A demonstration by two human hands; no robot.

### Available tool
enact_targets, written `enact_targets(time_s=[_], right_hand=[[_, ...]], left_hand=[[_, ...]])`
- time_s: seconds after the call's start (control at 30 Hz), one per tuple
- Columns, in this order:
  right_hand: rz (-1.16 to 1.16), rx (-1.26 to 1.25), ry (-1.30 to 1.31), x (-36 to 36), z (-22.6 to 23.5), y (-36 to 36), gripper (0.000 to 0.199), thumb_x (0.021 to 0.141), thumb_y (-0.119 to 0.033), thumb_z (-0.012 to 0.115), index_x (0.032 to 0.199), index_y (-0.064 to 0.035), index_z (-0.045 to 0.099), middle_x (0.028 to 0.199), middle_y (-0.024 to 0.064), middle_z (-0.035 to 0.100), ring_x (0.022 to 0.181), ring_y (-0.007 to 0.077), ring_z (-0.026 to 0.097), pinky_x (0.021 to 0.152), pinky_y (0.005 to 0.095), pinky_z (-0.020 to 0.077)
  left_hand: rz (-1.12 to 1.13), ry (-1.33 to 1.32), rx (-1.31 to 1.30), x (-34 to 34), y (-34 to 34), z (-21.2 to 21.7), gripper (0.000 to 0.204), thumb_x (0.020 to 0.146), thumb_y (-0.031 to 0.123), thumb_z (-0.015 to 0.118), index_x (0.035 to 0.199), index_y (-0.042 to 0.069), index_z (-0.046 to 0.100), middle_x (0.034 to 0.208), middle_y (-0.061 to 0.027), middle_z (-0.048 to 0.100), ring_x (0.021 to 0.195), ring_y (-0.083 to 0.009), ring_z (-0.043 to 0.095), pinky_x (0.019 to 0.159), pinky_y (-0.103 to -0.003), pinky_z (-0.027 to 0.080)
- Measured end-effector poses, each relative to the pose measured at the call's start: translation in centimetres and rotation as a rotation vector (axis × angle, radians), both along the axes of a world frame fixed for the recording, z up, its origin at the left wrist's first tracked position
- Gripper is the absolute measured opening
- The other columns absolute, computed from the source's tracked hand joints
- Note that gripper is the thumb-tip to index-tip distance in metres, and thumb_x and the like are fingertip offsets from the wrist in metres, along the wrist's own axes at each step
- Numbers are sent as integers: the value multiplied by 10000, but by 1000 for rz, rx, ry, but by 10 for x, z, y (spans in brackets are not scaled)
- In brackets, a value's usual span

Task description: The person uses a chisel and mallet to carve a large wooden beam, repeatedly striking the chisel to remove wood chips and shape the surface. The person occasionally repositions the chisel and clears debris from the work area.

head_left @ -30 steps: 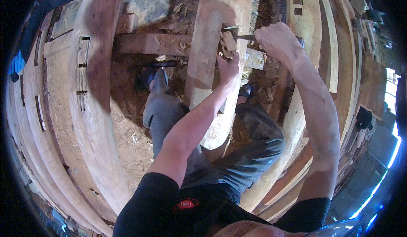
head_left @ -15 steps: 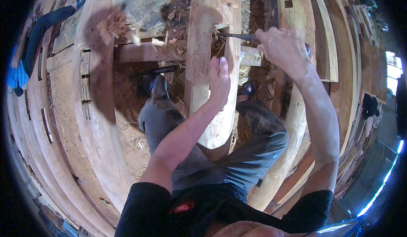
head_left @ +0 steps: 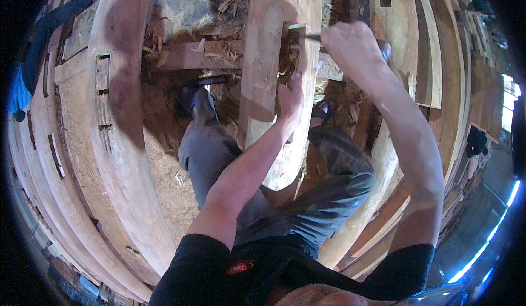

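Note:
I stand astride a long pale wooden beam (head_left: 263,59) that has a cut slot (head_left: 287,51) in its right edge. My right hand (head_left: 350,43) is shut on the handle of a metal chisel (head_left: 307,35), whose blade points left into the slot. My left hand (head_left: 290,95) lies on the beam's right edge just below the slot, fingers spread and holding nothing. Loose chips sit in and around the slot.
A cross timber (head_left: 192,56) covered in wood chips lies under the beam. A curved beam with several slots (head_left: 101,87) runs down the left. Stacked planks (head_left: 427,59) fill the right. Another person in blue (head_left: 22,87) is at the far left. Sawdust covers the ground.
My left hand left the slot beside the chisel, lifted open, and now rests lower on the beam's edge. The right hand and chisel stay at the slot.

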State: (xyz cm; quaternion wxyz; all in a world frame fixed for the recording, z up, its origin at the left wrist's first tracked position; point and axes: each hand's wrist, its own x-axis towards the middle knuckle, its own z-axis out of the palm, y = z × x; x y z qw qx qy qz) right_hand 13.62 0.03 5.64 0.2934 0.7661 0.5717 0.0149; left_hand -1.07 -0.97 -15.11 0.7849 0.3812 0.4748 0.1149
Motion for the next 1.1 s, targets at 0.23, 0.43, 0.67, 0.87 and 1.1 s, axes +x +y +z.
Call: enact_targets(time_s=[0.23,0.43,0.67,0.87,1.1], right_hand=[[-12,-46,250,-14,-17,-5,109,816,-19,650,782,-59,746,753,132,739,742,300,756,675,401,596],[-46,-157,340,1,23,5,101,841,-94,708,900,-55,780,918,154,767,859,327,768,742,422,612],[-455,591,416,-8,113,-83,429,913,-374,759,1269,-142,697,849,158,749,771,345,736,671,430,560],[-583,862,278,-47,66,-171,472,929,-376,769,1301,-95,699,1017,185,768,857,266,756,776,391,574],[-1320,1418,980,-108,-36,-218,424,965,-273,731,1315,-42,670,753,14,624,565,74,545,507,260,456]], left_hand=[[34,65,-109,6,6,7,577,989,248,695,1414,-64,461,1325,-195,607,1185,-266,584,1034,-407,446],[79,-115,24,-8,5,7,530,986,202,700,1394,-50,473,1315,-173,595,1163,-250,585,1019,-380,457],[289,-461,389,-1,85,118,849,936,161,768,1598,13,257,1611,-209,316,1426,-277,416,1186,-423,365],[-883,132,1444,13,118,75,903,809,218,852,1534,-19,369,1595,-223,369,1512,-348,316,1262,-516,221],[-1894,629,1817,70,97,51,1113,716,511,884,1569,20,365,1692,-134,270,1584,-308,190,1187,-781,59]])
